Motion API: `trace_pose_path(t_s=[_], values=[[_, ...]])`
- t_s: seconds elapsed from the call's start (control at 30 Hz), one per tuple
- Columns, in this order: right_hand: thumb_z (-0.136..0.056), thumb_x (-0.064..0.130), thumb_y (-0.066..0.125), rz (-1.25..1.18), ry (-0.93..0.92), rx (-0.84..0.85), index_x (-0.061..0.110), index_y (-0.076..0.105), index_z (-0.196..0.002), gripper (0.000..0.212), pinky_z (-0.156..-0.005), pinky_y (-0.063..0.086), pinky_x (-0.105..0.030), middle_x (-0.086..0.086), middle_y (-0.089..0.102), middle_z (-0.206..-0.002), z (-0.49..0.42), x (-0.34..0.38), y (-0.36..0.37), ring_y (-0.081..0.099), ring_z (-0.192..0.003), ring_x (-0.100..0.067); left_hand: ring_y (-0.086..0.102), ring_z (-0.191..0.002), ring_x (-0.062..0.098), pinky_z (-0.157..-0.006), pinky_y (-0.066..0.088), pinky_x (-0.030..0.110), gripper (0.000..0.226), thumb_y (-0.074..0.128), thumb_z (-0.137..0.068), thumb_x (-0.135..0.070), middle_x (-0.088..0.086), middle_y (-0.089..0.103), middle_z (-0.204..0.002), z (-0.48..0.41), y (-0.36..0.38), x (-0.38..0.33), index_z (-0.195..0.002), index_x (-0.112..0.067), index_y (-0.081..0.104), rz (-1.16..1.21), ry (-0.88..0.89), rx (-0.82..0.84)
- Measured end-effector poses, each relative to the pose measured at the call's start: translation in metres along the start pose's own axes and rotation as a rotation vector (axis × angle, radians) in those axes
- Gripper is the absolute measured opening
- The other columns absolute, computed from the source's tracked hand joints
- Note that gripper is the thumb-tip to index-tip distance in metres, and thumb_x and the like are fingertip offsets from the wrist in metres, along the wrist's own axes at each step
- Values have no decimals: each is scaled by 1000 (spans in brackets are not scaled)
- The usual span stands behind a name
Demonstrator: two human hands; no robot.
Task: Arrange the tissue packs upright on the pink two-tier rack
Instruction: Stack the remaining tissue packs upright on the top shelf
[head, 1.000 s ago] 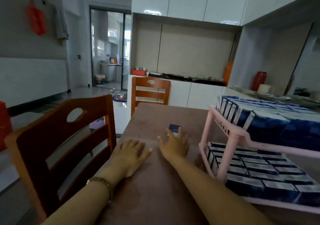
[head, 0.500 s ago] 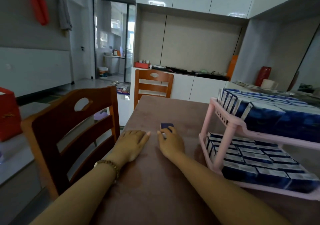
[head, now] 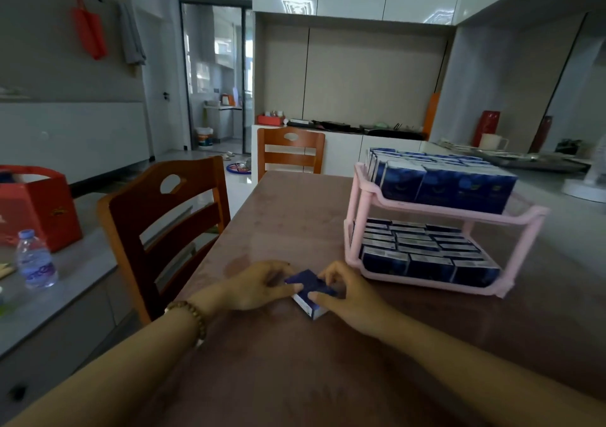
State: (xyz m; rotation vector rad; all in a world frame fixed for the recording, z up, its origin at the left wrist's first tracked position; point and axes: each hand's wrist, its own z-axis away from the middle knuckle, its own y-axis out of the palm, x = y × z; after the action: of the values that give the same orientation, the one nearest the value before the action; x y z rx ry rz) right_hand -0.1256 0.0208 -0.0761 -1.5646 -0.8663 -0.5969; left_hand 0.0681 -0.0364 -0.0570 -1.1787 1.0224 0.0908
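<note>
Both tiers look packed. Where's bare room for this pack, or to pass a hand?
Bare brown table lies left of the pink two-tier rack, up to the far wooden chair, and nearer than the left hand and right hand, which grip the loose blue pack. Crowded: upper-tier blue tissue packs and lower-tier packs show no gap.

The pack (head: pixel 310 290) between the left hand (head: pixel 259 287) and right hand (head: pixel 347 295) is dark blue with a white end; beyond the right hand the rack (head: pixel 355 229) is pale pink, its shelved packs (head: pixel 439 187) dark blue, pale-topped; the table (head: pixel 295 216) under both hands is mauve-brown; left of the left hand the chair (head: pixel 157 216) is orange-brown, the box (head: pixel 39 210) red.
</note>
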Motion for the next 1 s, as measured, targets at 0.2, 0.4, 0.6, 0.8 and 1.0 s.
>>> trace_pose_path(t_s=[0.2,0.4,0.6,0.8,1.0], values=[[-80,28,72,-58,123,118,22,38,-126,57,-67,41,-2,8,54,-115,32,2,-27,51,-102,-1,61,-98,20,-81,49,22,32,67,-86,-25,9,64,-107,13,25,-26,-106,-3,55,100,-32,-45],[-76,25,75,-144,155,90,30,40,-124,60,-77,40,-7,9,64,-112,68,-8,-53,54,-98,7,63,-93,17,-78,53,25,48,74,-79,-22,8,62,-110,13,44,-60,-117,-9,47,152,-111,25],[-75,19,76,-234,111,-12,27,48,-119,53,-80,51,-17,4,69,-107,92,-24,-78,62,-103,-5,63,-106,17,-86,54,22,54,68,-82,-5,7,57,-121,3,61,-97,-130,-21,50,310,10,109],[-79,22,67,-698,181,-73,21,60,-104,26,-80,57,-33,0,71,-102,95,-23,-123,68,-96,-19,65,-99,20,-81,56,24,37,63,-86,-4,12,60,-116,-17,69,-152,-120,-18,59,467,270,-139],[-82,16,67,-628,60,-332,11,55,-111,32,-64,57,-25,-11,68,-109,80,-6,-190,70,-88,-19,64,-84,13,-79,56,23,46,68,-83,-10,-6,55,-88,-50,77,-197,-125,-21,52,549,425,-391]])
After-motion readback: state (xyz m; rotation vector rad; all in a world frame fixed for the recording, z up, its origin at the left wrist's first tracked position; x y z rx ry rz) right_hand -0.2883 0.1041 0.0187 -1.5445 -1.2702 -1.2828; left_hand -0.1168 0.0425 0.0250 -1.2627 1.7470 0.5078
